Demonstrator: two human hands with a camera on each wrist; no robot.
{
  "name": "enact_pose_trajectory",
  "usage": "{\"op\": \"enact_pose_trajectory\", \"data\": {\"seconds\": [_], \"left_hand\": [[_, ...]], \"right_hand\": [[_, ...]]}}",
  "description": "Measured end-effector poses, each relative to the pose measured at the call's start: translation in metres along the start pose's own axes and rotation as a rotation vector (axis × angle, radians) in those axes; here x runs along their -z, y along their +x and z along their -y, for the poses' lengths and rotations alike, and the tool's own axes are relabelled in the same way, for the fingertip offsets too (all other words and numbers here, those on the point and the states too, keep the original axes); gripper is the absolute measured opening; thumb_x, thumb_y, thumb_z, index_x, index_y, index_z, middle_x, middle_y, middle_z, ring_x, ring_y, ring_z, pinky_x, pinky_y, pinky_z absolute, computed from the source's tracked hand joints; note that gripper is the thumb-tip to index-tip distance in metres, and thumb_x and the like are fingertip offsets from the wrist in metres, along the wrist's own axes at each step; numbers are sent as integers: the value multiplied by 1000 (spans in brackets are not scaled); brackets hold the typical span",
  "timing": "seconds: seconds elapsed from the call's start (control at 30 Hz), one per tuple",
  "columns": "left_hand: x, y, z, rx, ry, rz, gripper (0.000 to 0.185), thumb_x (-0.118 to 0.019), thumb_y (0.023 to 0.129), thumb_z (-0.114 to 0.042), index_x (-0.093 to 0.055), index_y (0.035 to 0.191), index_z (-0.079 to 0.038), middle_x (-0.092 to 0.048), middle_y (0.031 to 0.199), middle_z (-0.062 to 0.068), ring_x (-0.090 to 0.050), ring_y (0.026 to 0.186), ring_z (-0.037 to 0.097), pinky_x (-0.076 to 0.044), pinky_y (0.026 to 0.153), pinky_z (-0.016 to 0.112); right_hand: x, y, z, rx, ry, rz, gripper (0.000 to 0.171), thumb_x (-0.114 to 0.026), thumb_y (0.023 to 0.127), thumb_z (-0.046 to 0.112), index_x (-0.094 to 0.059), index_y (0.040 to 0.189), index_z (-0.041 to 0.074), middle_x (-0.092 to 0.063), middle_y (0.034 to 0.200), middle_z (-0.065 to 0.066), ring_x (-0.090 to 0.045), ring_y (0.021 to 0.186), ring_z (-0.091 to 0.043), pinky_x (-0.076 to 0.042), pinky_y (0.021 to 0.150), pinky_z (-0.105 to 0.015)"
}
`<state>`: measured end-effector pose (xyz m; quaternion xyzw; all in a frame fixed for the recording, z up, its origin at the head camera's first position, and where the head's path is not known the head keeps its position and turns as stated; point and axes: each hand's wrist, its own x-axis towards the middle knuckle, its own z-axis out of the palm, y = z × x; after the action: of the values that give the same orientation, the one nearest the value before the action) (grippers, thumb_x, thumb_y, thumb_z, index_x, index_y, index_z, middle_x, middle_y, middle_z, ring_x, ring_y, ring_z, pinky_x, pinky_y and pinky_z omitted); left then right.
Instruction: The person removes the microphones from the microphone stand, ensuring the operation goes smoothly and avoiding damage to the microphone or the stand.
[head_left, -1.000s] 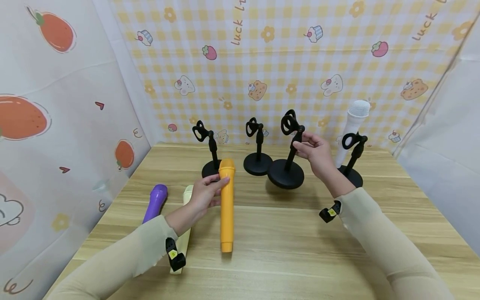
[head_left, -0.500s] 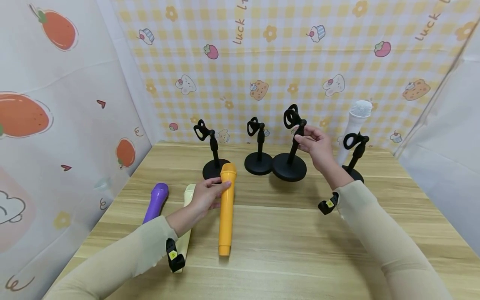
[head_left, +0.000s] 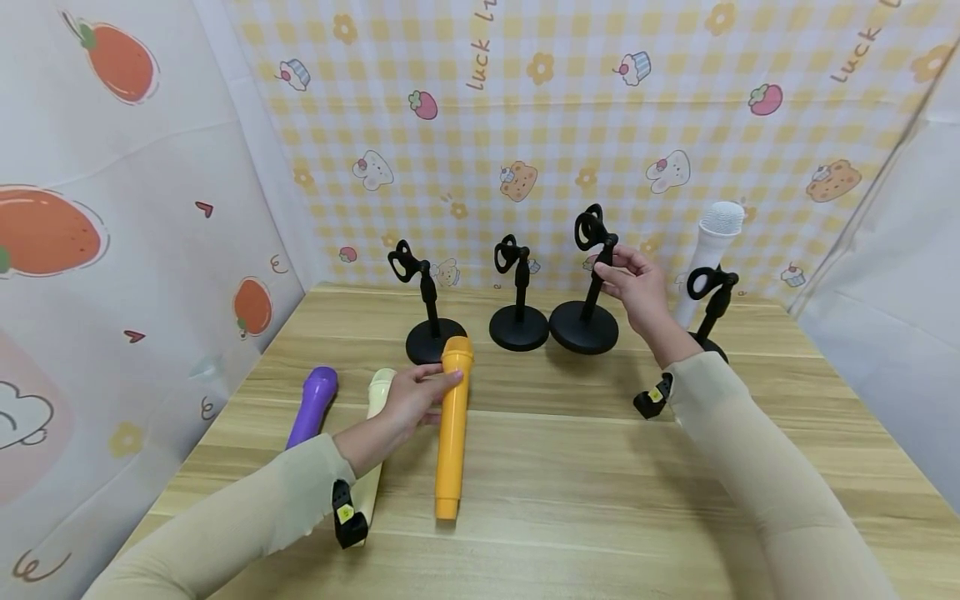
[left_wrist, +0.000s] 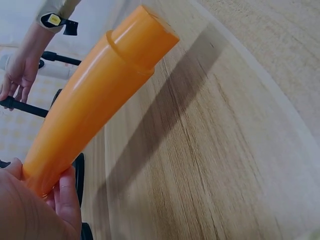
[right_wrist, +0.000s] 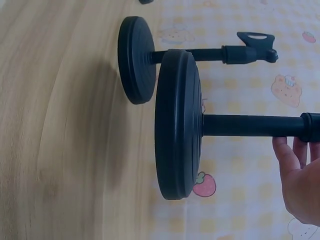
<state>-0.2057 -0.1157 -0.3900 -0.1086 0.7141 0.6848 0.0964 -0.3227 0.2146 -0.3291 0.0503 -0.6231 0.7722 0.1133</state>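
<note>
My left hand grips an orange microphone near its head; in the left wrist view the microphone's bottom end rises over the table and casts a shadow. My right hand pinches the upper post of a black microphone stand with a round base and a clip on top. In the right wrist view that stand's base is off the wood, beside a second stand. In the head view the second stand stands just left of the held one.
Another stand is behind the orange microphone. At the right a stand stands by a white microphone that leans upright. A purple microphone and a cream microphone lie at the left. A patterned cloth hangs behind.
My right hand has carried the stand up, back and slightly right, toward the cloth. The left hand has lowered a little toward me with the orange microphone.
</note>
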Motion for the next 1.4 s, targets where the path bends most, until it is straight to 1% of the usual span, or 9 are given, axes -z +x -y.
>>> {"op": "enact_pose_trajectory", "data": {"seconds": [0.07,0.2,0.33,0.47,0.57,0.67,0.8,1.2,1.4], "left_hand": [[0,0,0,5,4,0,56,-76,86,-27,-56,132,-2,-67,97,8,-65,75,16,-57,58,33],[-1,-1,2,12,10,-5,56,-77,85,-27,-57,131,-2,-67,96,9,-65,73,15,-57,57,31],[-2,-2,5,17,13,-8,55,-78,84,-26,-58,130,-2,-68,96,10,-66,73,15,-56,57,30],[-3,-2,8,22,13,-14,51,-78,85,-25,-60,127,-4,-68,95,11,-66,73,16,-57,58,31],[-3,-2,10,20,19,-16,48,-77,85,-25,-61,124,-3,-68,95,10,-66,73,15,-57,57,32],[-3,-2,11,18,35,-14,46,-77,85,-25,-62,123,-4,-68,95,10,-66,73,15,-56,57,31],[-3,-3,12,17,49,-15,45,-76,86,-25,-63,122,-3,-68,94,10,-66,72,15,-56,55,31],[-1,-4,19,41,72,-14,44,-76,86,-26,-61,120,-1,-67,93,11,-65,70,17,-56,54,32],[-2,-5,20,45,72,-8,41,-75,87,-23,-62,119,-1,-68,89,11,-66,67,16,-55,51,30]], "right_hand": [[1,2,-1,-9,-2,-9,29,-74,86,5,-65,114,7,-67,105,-12,-67,95,-21,-57,74,-30],[3,7,-3,-14,-19,-23,30,-73,87,4,-65,115,7,-67,105,-11,-66,97,-22,-56,75,-30],[4,10,-4,-24,-44,-47,33,-73,87,5,-65,118,8,-64,100,-4,-66,93,-17,-56,75,-28],[4,13,-4,-38,-67,-77,41,-72,88,4,-59,127,2,-60,101,-3,-65,89,-12,-56,72,-25],[5,16,-5,-39,-73,-91,44,-71,88,3,-57,129,0,-59,101,-3,-65,87,-10,-55,71,-24],[5,18,-7,-39,-69,-106,39,-72,87,3,-60,124,3,-59,100,-3,-66,84,-9,-56,71,-25],[6,20,-9,-38,-65,-121,36,-73,86,3,-62,121,3,-58,98,-3,-66,81,-9,-56,70,-25],[10,26,-18,-45,-97,-130,34,-73,87,4,-64,119,9,-57,99,-4,-66,85,-10,-56,75,-29],[11,26,-19,-68,-68,-136,31,-74,86,3,-64,115,10,-57,100,-4,-65,85,-9,-55,76,-28]]}}
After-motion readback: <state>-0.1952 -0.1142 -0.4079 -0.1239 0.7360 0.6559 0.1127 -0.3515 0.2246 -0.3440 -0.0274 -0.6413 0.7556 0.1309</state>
